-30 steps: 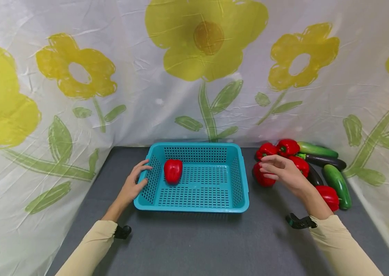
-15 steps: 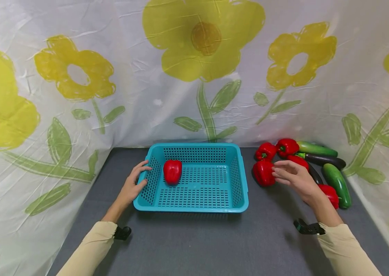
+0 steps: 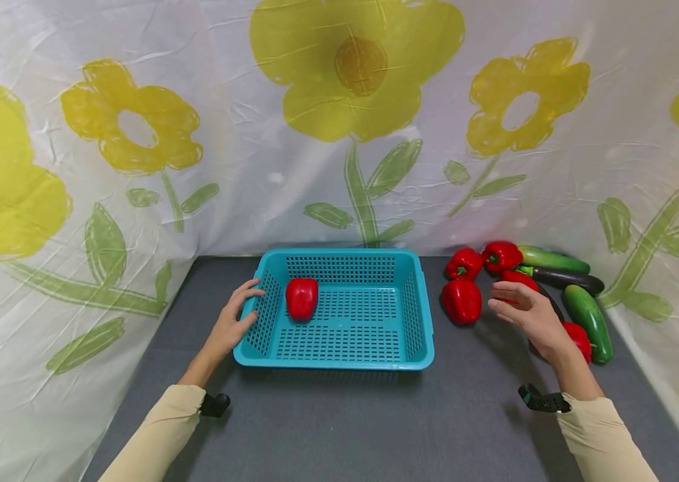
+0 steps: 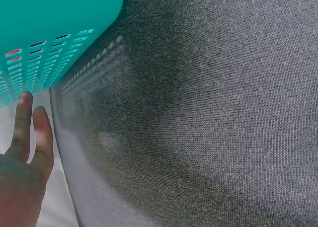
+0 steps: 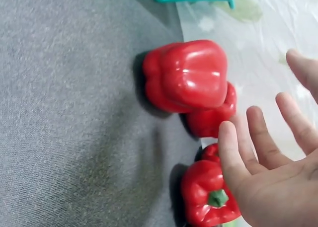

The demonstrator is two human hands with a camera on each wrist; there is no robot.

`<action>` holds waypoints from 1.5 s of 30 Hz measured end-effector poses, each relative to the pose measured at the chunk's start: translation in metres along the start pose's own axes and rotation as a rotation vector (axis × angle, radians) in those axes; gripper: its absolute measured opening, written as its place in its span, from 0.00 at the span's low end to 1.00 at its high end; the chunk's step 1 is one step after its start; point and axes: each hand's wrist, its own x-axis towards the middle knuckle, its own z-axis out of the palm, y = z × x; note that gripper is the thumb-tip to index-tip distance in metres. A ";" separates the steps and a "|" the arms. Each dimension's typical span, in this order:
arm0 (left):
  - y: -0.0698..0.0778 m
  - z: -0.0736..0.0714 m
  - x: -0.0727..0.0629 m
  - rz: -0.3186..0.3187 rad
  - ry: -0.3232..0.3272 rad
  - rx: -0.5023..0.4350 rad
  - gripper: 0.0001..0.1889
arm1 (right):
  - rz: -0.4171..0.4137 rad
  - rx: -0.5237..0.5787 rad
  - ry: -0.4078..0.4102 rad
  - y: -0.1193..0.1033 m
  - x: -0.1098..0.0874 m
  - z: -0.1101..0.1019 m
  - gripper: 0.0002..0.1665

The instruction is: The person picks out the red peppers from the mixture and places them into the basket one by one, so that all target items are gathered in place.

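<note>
My left hand is at the left rim of a blue-green plastic basket, its fingers extended along the outer wall. Two of those fingers show beside the slotted side in the left wrist view. One red bell pepper lies inside the basket, toward the left. To the right, my right hand hovers with spread fingers and holds nothing. Just left of it a bell pepper lies on the table; another, with a green stem, is close by the fingers and partly covered by them.
More red bell peppers crowd the table's back right, with a light green zucchini, a dark eggplant and a green cucumber. A second dark vegetable is half hidden. Flowered cloth hangs behind the grey table.
My right hand has drawn back to the right from over the front bell pepper, which now shows whole beside the basket. The left hand stays at the rim.
</note>
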 end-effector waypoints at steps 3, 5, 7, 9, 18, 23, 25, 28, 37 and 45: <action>0.000 0.000 0.000 -0.006 0.000 -0.004 0.22 | -0.002 -0.093 0.011 0.004 0.001 0.000 0.33; 0.000 0.000 -0.001 -0.006 0.000 -0.003 0.22 | -0.004 -0.098 0.005 0.006 0.002 0.000 0.36; -0.001 0.000 -0.001 -0.007 0.000 -0.001 0.22 | -0.011 -0.091 -0.005 0.009 0.004 0.001 0.38; -0.002 0.000 -0.001 -0.003 -0.001 -0.004 0.21 | -0.019 -0.088 -0.018 0.012 0.005 0.002 0.39; -0.001 0.000 0.000 0.018 0.005 -0.024 0.22 | -0.022 -0.108 -0.049 0.017 0.015 0.012 0.42; -0.001 0.000 0.001 0.026 0.009 -0.024 0.22 | 0.009 -0.116 -0.059 0.017 0.021 0.018 0.45; -0.001 0.000 0.000 0.020 0.007 -0.024 0.22 | 0.024 -0.104 -0.057 0.019 0.024 0.020 0.45; -0.001 0.000 0.000 0.009 0.003 -0.021 0.22 | 0.048 -0.085 -0.047 0.021 0.029 0.022 0.46; -0.001 0.000 0.001 0.011 0.005 -0.013 0.22 | 0.082 -0.041 -0.029 0.020 0.033 0.027 0.48; 0.000 0.000 0.000 0.008 0.005 -0.030 0.22 | 0.099 -0.007 -0.020 0.025 0.035 0.030 0.48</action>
